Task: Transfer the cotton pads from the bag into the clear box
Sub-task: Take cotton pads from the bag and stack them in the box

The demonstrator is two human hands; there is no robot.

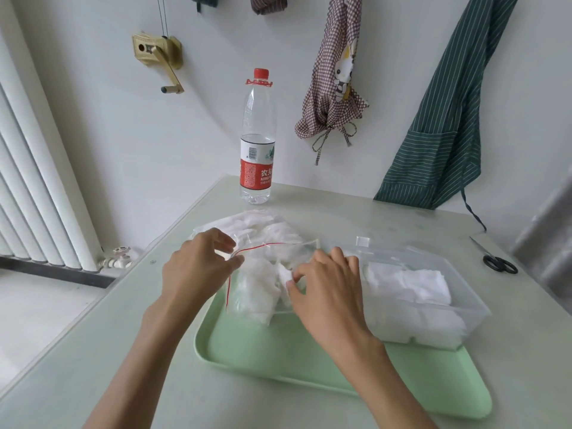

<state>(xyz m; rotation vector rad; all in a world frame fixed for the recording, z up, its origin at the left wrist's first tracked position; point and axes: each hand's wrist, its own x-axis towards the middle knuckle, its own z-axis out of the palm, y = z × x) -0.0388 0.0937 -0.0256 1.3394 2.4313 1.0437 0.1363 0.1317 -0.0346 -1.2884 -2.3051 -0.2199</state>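
Note:
A clear zip bag (pixel 263 239) with a red seal line lies across the far edge of a green tray (pixel 278 354), stuffed with white cotton pads (pixel 258 292). My left hand (pixel 198 267) pinches the bag's open rim at the red seal. My right hand (pixel 328 283) reaches into the bag's mouth, its thumb and fingers pinching cotton pads there. The clear box (pixel 464 301) stands on the tray's right side, open, with several white pads (pixel 408 283) stacked inside.
A water bottle (pixel 257 140) with a red cap stands at the table's far edge. Black scissors (pixel 495 258) lie at the right. Aprons hang on the wall behind. A radiator (pixel 34 181) stands to the left of the table.

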